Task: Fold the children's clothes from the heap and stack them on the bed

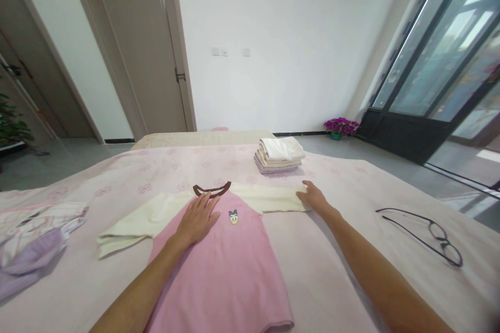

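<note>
A pink long-sleeved shirt point(242, 265) with cream sleeves, a brown collar and a small duck-face patch lies spread out, front up. My left hand point(196, 218) rests flat on its chest just below the collar, fingers stretched out. At the end of the sleeve on the right side, my right hand point(313, 199) has its thumb and forefinger at the cuff and grips it; the fingertips are partly hidden. That sleeve runs straight out sideways. The other sleeve point(128, 226) slants down to the left, untouched.
Beyond the shirt sits a stack of folded clothes point(279, 155), white on top. Rumpled striped and lilac clothes point(35, 244) lie at the left. Black-framed glasses point(443, 242) rest at the right on the pink flowered cover point(328, 270). Purple flowers point(341, 126) stand on the floor behind.
</note>
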Action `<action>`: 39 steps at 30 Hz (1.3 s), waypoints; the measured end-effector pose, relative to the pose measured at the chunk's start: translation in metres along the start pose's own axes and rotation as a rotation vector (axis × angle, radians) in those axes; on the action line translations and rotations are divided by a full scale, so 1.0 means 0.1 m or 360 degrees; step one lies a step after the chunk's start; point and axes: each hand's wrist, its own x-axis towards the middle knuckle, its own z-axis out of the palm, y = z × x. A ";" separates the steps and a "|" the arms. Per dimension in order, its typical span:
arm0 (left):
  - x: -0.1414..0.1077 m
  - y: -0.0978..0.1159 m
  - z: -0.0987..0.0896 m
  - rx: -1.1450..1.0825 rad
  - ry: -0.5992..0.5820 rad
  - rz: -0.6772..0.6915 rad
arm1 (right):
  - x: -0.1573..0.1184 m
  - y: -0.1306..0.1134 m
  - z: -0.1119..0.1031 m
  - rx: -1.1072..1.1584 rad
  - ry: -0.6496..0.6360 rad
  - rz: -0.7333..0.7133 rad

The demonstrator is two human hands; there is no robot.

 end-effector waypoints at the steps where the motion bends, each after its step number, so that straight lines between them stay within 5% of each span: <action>1: 0.00 0.00 0.01 0.0000 0.0001 -0.0001 | -0.02 0.01 0.00 -0.0091 0.0027 -0.0004; 9: 0.00 -0.01 0.02 0.0010 0.0038 0.0024 | -0.17 -0.04 -0.09 -0.0641 0.0165 -0.0085; 14: 0.00 -0.01 0.03 0.0025 0.0073 0.0043 | -0.33 -0.34 0.01 -0.1010 0.0292 -0.0560; 18: 0.00 -0.02 0.04 0.0009 0.0070 0.0046 | -0.45 -0.72 0.34 -0.0815 0.0108 -0.0831; 23: 0.00 -0.01 0.01 -0.0039 0.0062 0.0043 | -0.58 -0.99 0.83 -0.0779 -0.0420 -0.1232; 29: 0.00 0.02 -0.04 -0.0053 0.0018 0.0019 | -0.54 -1.06 0.95 -0.0952 -0.0640 -0.0945; 32: 0.00 0.03 -0.05 -0.0052 0.0013 0.0006 | -0.55 -1.16 0.96 -0.0989 -0.0499 -0.0682; 39: -0.03 0.08 -0.14 -0.0050 0.0008 -0.0003 | -0.82 -1.15 1.09 -0.1013 -0.0507 -0.1178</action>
